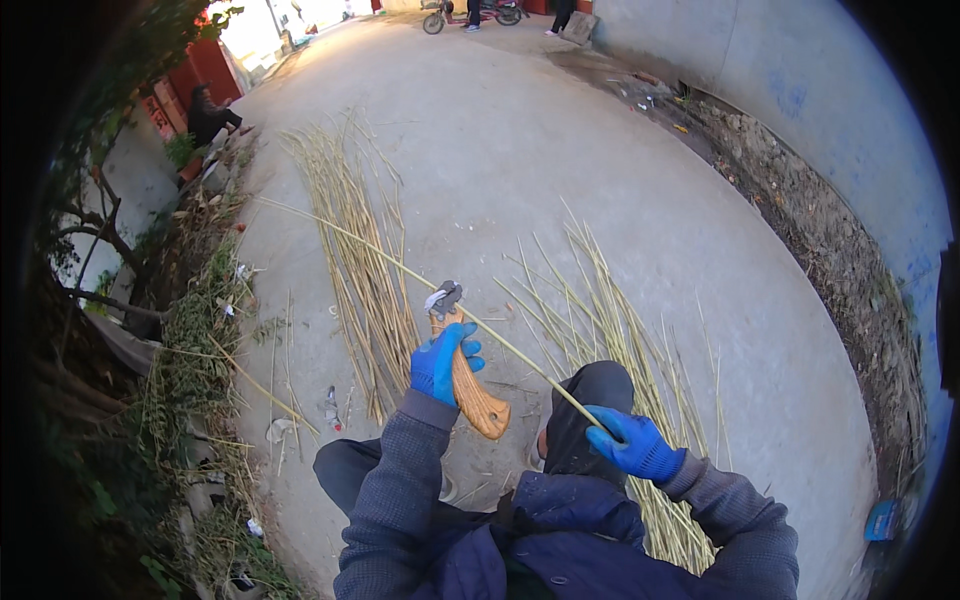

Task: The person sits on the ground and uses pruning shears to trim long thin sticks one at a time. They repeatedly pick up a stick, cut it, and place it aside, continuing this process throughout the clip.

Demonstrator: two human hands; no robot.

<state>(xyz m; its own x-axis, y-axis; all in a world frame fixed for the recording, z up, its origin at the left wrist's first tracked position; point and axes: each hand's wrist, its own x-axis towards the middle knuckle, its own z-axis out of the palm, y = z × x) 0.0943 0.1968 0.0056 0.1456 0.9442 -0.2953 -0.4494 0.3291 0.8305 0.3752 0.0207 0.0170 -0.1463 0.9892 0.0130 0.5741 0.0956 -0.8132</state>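
My left hand (437, 362), in a blue glove, is closed around a tool with a curved wooden handle (478, 400) and a dark grey head (444, 298) that has something whitish on it. A long, thin, pale green stalk (520, 352) runs slantwise past the tool's head, touching or very close to it; which, I cannot tell. My right hand (632, 443), also gloved in blue, grips the stalk near its lower end, by my knee. The far end of the stalk reaches over a bundle of yellowish stalks (362, 270) on the ground to the left.
More greenish stalks (640, 350) lie spread to the right, partly under my leg. Weeds and litter (190, 385) line the left edge, a grey wall (800, 90) the right. A person (208, 115) sits far left. A motorbike (480, 12) and people's legs show at the back.
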